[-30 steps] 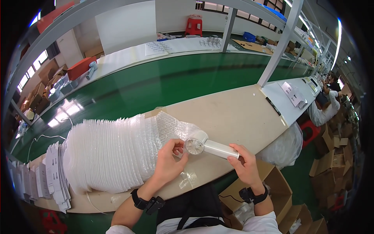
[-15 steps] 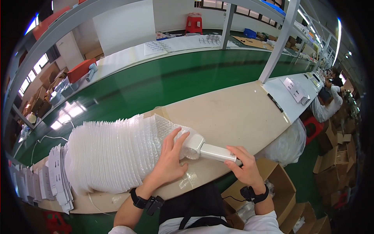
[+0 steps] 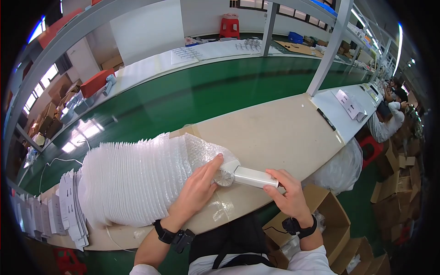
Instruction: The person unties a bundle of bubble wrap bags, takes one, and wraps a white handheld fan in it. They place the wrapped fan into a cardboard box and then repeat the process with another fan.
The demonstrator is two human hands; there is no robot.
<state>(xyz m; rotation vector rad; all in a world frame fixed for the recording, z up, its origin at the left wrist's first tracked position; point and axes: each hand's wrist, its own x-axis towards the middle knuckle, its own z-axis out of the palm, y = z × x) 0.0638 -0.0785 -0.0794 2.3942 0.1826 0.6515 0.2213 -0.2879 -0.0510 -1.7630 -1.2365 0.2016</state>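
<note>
My right hand (image 3: 289, 192) is closed around the end of the straight handle of a white handheld device (image 3: 254, 177). The device has a round head with a shiny, ribbed-looking face, and its exact kind does not show. My left hand (image 3: 199, 185) is closed at the left side of that head, thumb below and fingers together above. Behind the head and these fingers spreads a loose bubble-wrap pouch (image 3: 201, 149); whether the head is partly inside it, I cannot tell. Left of my left hand stands a long row of bubble-wrap pouches (image 3: 130, 181), packed upright.
Flat white printed card pieces (image 3: 72, 208) lean at the left end of the tan worktop (image 3: 261, 130). A black marker (image 3: 326, 119) lies at the right. Open cardboard boxes (image 3: 327, 217) and a clear plastic bag (image 3: 341, 167) are below. A grey post (image 3: 327, 57) rises behind.
My left hand's fingers have come together and moved from over the pouch down against the device's head, its thumb drawn in. The head's round face shows more clearly. My right hand keeps hold of the handle.
</note>
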